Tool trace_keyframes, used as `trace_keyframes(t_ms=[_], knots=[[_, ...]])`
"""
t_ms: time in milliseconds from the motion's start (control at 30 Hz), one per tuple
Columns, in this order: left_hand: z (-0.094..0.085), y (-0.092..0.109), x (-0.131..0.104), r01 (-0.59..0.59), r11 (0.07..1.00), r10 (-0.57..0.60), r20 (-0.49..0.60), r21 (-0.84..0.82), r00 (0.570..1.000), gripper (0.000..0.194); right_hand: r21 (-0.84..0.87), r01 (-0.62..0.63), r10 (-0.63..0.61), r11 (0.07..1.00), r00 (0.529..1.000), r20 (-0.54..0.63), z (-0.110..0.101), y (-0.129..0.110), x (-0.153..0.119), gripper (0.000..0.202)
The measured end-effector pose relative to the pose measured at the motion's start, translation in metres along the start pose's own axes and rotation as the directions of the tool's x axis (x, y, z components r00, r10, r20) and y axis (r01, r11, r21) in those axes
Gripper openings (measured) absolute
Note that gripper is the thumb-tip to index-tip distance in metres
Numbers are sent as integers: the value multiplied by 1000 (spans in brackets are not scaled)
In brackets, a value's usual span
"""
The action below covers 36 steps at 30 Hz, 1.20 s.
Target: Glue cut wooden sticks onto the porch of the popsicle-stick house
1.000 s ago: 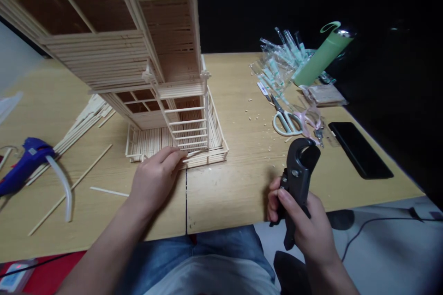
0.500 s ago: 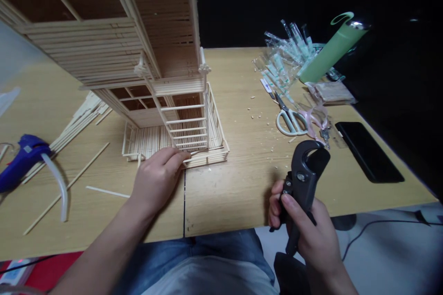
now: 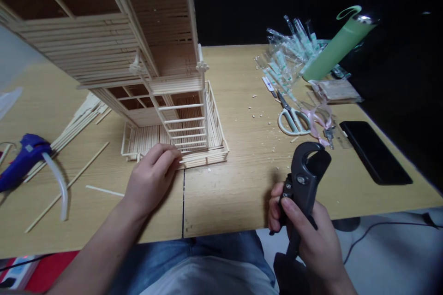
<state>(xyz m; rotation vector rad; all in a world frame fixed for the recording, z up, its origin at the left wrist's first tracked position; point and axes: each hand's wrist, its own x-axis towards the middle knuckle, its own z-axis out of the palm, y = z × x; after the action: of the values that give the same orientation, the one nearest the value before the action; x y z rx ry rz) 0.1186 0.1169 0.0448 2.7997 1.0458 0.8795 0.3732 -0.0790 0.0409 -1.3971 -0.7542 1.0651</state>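
A model house (image 3: 104, 50) built of thin wooden sticks stands on the table, with a ladder (image 3: 183, 122) at its front and a low railing (image 3: 204, 159) around its base. My left hand (image 3: 152, 177) rests at the front railing, its fingers closed and pinched together; what lies between the fingertips is hidden. In my right hand (image 3: 304, 226) is a black pipe cutter (image 3: 304, 179), held upright above the table's front edge with its curved jaw at the top. The cutter is well to the right of the house.
On the left lie a blue glue gun (image 3: 29, 156) with a glue stick, loose wooden sticks (image 3: 83, 173) and a stick bundle (image 3: 78, 129). To the right are scissors (image 3: 294, 120), a phone (image 3: 375, 152), a green bottle (image 3: 337, 48), plastic wrappers (image 3: 287, 57) and wood scraps.
My left hand has slid slightly left along the front railing, baring more of it. My right hand keeps its hold on the pipe cutter. The view has shifted a little.
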Motion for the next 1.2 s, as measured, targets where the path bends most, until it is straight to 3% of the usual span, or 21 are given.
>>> trace_keyframes(t_ms=[400,633,867,1200], knots=[[-7,5,-3,88,992,-96,98,85,991,15,11,-11,11,1000,1000,-7,0,-4,1,21],[-20,14,-6,146,915,-192,89,376,977,17,40,-18,18,999,1000,7,-1,-4,2,17],[-13,19,-9,179,925,-233,128,336,964,19,33,-19,20,999,1000,-15,2,-5,3,16],[-14,20,-8,184,929,-221,82,320,972,17,53,-11,10,999,1000,5,2,-3,4,18]])
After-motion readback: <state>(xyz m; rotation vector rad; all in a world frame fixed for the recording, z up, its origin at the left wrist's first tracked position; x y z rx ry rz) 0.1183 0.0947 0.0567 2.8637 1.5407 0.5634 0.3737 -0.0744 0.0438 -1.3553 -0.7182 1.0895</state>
